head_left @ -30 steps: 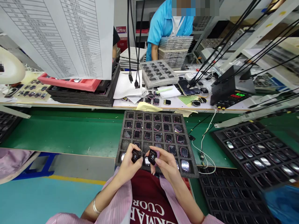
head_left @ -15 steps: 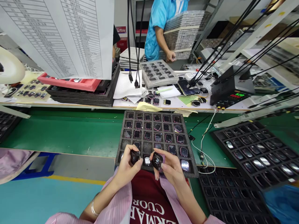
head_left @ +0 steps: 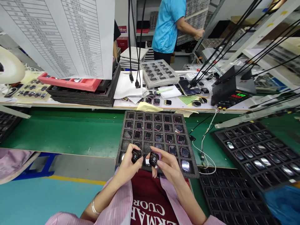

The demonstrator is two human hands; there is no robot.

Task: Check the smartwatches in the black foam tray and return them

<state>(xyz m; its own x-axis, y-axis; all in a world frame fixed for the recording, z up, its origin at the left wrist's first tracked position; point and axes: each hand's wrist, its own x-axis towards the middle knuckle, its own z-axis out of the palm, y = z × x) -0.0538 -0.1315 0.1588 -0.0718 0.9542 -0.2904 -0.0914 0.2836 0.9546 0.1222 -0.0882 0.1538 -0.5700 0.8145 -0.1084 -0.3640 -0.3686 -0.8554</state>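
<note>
My left hand [head_left: 129, 163] pinches a smartwatch body [head_left: 136, 155] with a dark glossy face, no strap on it. In my right hand [head_left: 169, 164] is a second smartwatch body [head_left: 154, 158], with a purplish edge and small light marks on its dark screen. The two watches are held apart, side by side, above the near edge of a dark foam tray [head_left: 153, 143]. Square compartments of that tray hold many similar watch bodies [head_left: 169, 138]. My hands hide part of its front rows.
More watch-filled black trays [head_left: 257, 150] lie to the right. A white cable [head_left: 212, 159] loops beside the foam tray. On the raised shelf stand a power supply [head_left: 232, 90], a clear plastic tray [head_left: 159, 73] and a red foam tray [head_left: 70, 82]. A person in blue [head_left: 167, 28] stands behind.
My right hand has shifted slightly left with its watch, turning the face more toward me. My left hand has barely moved. The person in blue has turned and moved right with the stacked trays.
</note>
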